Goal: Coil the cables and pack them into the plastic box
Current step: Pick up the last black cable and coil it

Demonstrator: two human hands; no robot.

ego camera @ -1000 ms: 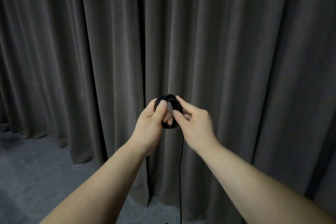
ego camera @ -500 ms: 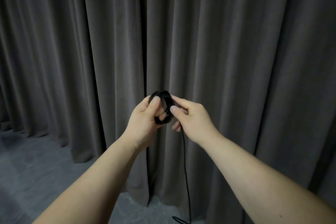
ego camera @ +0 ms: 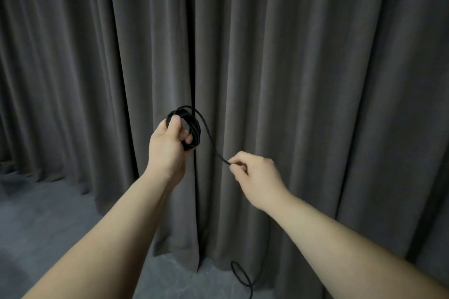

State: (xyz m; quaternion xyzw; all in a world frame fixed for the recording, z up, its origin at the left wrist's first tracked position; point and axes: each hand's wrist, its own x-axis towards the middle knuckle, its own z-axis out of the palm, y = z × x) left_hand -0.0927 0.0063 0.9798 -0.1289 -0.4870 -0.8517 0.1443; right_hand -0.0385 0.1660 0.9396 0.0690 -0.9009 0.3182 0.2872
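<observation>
Coil being wound, box not in view.
Black cable coil [ego camera: 192, 128] is clenched in the left hand [ego camera: 167, 145] at chest height before the curtain [ego camera: 315, 80]; the free strand [ego camera: 211, 143] is pinched by the right hand [ego camera: 255, 172], slack trailing onto the floor [ego camera: 43, 221]. Risk, judged: loops could be spilled if the thumb grip is loosened; a kink could be wound in if the floor slack snags.

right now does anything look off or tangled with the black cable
Nothing looks damaged or knotted. The left hand holds the coiled black cable; the right hand pinches the strand leading off it. The only loose end is a slack loop of cable lying on the grey floor by the dark curtain.
</observation>
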